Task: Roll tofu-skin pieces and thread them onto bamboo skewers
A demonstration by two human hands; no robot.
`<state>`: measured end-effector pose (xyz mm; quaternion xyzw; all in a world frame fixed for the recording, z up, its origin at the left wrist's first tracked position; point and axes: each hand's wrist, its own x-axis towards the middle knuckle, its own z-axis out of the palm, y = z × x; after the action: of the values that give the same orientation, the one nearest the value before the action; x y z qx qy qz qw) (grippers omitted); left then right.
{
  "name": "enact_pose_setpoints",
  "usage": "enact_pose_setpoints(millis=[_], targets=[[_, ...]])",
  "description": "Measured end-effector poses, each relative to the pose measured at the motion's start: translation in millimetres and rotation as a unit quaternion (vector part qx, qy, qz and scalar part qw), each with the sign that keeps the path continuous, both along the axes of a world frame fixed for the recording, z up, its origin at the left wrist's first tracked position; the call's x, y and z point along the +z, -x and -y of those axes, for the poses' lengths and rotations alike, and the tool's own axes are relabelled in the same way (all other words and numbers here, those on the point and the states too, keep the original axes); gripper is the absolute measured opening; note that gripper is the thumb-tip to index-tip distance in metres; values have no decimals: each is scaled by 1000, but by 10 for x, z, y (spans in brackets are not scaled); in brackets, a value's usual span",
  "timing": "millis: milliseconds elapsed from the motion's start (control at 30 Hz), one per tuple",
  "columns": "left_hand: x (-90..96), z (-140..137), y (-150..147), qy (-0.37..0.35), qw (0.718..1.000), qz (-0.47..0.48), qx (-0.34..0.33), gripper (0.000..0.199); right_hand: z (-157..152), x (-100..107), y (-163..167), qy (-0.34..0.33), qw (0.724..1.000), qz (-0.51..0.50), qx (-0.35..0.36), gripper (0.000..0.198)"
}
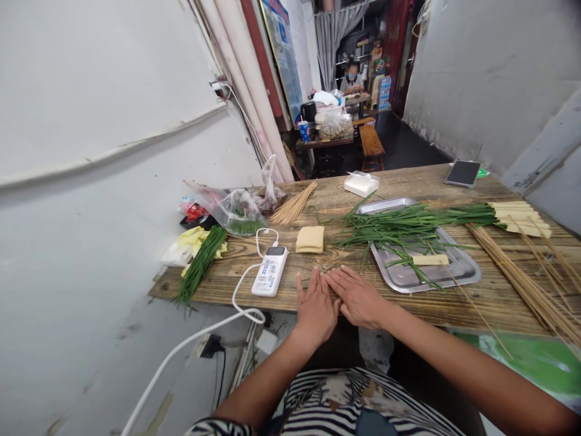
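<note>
Both of the person's hands lie palm down at the near edge of the wooden tabletop (218, 278), fingers straight and flat, the left hand (315, 306) pointing away and the right hand (361, 297) angled in, thumbs close together; whether anything lies beneath them cannot be told. The square stack of tofu-skin sheets (310, 240) sits just beyond the fingertips, apart from both hands. For work in this pose, even, light pressure through level fingers probably serves best, since thin sheets seem likely to tear or skew under a hard push. The wrists hang over the near edge, so anything worked there probably needs keeping well onto the wood. To the left, the white power bank (270, 272) and its cable (247, 284) limit sideways sweep; to the right, the metal tray (469, 272), heaped with long green chives (394, 225), does the same. A loose skewer (472, 303) crosses the tray's near rim and juts past the tabletop, where the right forearm could catch it. Bare wood beside the stack gives the freest room.
</note>
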<state>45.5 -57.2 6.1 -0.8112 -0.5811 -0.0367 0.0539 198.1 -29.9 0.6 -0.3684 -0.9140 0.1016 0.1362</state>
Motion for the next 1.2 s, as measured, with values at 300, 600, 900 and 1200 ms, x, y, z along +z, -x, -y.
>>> enact_pose_setpoints(millis=[300, 600, 900, 1200], targets=[[-36, -133, 55, 11, 1000, 8, 7, 60, -134, 28, 5, 16, 1000, 15, 7, 63], [-104, -85, 142, -136, 988, 73, -25, 43, -236, -5, 44, 2, 1000, 10, 5, 60], [-314, -111, 197, -152, 980, 78, -101, 36, -363, -10, -4, 35, 999, -22, 16, 60], [-274, -186, 241, -130, 983, 81, -101, 34, -387, 66, -266, -16, 975, -199, -100, 42]])
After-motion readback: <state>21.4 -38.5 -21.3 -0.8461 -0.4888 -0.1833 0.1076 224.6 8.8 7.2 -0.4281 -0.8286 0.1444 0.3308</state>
